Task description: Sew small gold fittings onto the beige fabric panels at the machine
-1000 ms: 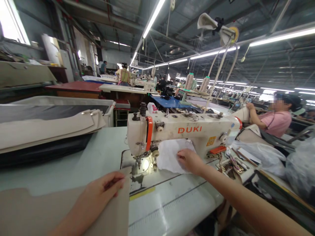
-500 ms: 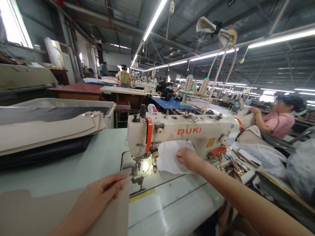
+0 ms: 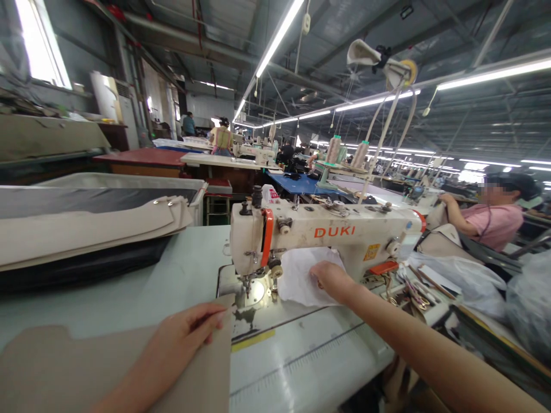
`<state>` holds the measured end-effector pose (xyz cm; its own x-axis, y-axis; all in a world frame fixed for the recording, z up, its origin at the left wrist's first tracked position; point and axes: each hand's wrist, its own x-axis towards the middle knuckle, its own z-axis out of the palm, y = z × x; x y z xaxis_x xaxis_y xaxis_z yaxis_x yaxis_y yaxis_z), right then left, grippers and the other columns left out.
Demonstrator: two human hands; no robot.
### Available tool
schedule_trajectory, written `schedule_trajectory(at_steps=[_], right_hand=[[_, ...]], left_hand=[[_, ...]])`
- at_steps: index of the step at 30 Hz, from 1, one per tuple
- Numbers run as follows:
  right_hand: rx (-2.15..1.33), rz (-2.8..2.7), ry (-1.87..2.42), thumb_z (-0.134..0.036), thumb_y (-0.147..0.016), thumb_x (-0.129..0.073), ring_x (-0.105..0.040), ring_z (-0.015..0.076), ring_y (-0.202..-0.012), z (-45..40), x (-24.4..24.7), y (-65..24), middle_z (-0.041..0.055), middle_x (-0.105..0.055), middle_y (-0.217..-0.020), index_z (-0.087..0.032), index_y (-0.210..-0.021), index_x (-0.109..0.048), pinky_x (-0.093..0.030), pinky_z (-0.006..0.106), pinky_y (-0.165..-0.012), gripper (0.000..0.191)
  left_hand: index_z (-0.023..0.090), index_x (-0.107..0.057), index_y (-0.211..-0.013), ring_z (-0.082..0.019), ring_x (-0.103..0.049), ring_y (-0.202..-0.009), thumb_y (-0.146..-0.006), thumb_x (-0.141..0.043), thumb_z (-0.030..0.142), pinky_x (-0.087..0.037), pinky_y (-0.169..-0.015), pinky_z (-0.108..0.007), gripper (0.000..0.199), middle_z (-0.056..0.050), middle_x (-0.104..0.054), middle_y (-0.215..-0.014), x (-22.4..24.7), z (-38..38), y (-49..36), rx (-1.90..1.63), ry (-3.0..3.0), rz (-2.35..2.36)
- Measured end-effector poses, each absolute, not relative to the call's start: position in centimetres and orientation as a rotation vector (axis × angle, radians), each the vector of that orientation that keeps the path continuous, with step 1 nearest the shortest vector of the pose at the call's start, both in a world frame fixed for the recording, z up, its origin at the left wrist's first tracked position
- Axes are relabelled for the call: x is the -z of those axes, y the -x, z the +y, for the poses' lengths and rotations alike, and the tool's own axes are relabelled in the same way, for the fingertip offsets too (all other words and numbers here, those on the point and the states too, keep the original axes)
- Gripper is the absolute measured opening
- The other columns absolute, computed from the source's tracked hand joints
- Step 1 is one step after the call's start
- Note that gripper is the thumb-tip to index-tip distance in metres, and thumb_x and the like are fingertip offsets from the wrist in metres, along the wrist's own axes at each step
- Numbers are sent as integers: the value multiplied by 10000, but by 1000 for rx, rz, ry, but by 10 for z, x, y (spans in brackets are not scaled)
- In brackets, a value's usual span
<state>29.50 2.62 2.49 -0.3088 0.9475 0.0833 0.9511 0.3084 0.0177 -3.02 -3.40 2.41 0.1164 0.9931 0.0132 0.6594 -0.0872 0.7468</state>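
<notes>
My left hand (image 3: 189, 332) pinches the edge of a flat beige panel (image 3: 107, 355), fabric or leather, close to its far corner. The panel lies on the table left of the sewing machine's needle plate (image 3: 257, 292). Under the arm of the white sewing machine (image 3: 327, 223), my right hand (image 3: 329, 280) is closed on a thin white sheet (image 3: 297, 278), cloth or paper; the fingertips are partly hidden. This sheet stands against the machine body, right of the presser foot. The lit needle area has no material under it.
At left, beige panels (image 3: 94, 229) lie over black material (image 3: 86, 267) beside a grey bin (image 3: 200, 198). Scissors (image 3: 419, 295) and tools fill a tray at right, near clear plastic bags (image 3: 534, 304). A co-worker in pink (image 3: 495, 223) sits beyond. Thread cones (image 3: 333, 150) stand behind the machine.
The whole view has shifted a little, so everything sits slightly further right. Both hands keep their hold, with hardly any movement against the table or machine.
</notes>
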Motion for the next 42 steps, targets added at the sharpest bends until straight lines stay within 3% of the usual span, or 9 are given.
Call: schedule_trajectory(at_steps=[3, 7, 13, 16, 21, 30, 36, 42], right_hand=[[9, -2377, 1704, 17, -687, -521, -591, 162, -761, 25, -25, -297, 59, -654, -757, -127, -728, -634, -425, 244, -710, 188], [-74, -2150, 1585, 38, -668, -465, -605, 153, -756, 16, -27, -298, 67, -649, -851, -134, -882, -624, -457, 248, -708, 318], [-271, -1956, 1324, -81, -750, -498, -625, 140, -734, -19, -35, -284, 42, -616, -837, -180, -867, -591, -504, 240, -666, 179], [-566, -1731, 1148, -199, -734, -610, -618, 152, -705, -33, -38, -271, 29, -621, -777, -188, -801, -619, -498, 256, -650, 68], [-1122, -1318, 1109, -303, -579, -790, -607, 137, -703, -40, -39, -240, 19, -671, -765, -179, -745, -698, -477, 242, -672, 227], [-1703, -764, 1033, -180, -425, -879, -652, 95, -717, -36, -33, -184, 41, -715, -749, -120, -670, -707, -509, 148, -709, 306], [-1885, -627, 1055, -153, -466, -868, -680, 115, -647, -35, -29, -175, 48, -716, -726, -107, -723, -683, -536, 131, -554, 320], [-1954, -595, 1020, -124, -552, -830, -675, 110, -595, -36, -22, -173, 47, -712, -689, -120, -775, -654, -538, 152, -564, 284]], left_hand=[[207, -690, -874, -199, -598, -597, -699, -494, 541, -420, -598, -252, 425, 17, -631, -564, -24, -34, 30, -725, -1835, 1593], [215, -689, -872, -188, -589, -588, -713, -492, 523, -422, -594, -243, 399, 22, -635, -585, -25, -35, 29, -732, -1847, 1571], [215, -692, -838, -177, -593, -598, -735, -482, 470, -426, -598, -235, 346, 17, -661, -662, -26, -39, 27, -754, -1837, 1525], [208, -688, -828, -170, -592, -603, -754, -471, 438, -427, -607, -231, 325, 15, -656, -673, -26, -41, 25, -767, -1820, 1495], [194, -666, -788, -146, -563, -585, -777, -459, 394, -415, -588, -221, 289, 21, -636, -679, -24, -44, 24, -799, -1808, 1431], [181, -650, -732, -129, -530, -573, -781, -490, 342, -403, -572, -211, 232, 24, -607, -644, -21, -47, 21, -883, -1778, 1332], [180, -660, -752, -135, -535, -575, -783, -493, 338, -414, -566, -216, 232, 9, -622, -665, -24, -48, 19, -926, -1733, 1280], [188, -660, -740, -150, -533, -587, -794, -496, 361, -401, -567, -223, 244, 8, -610, -637, -25, -49, 21, -914, -1788, 1306]])
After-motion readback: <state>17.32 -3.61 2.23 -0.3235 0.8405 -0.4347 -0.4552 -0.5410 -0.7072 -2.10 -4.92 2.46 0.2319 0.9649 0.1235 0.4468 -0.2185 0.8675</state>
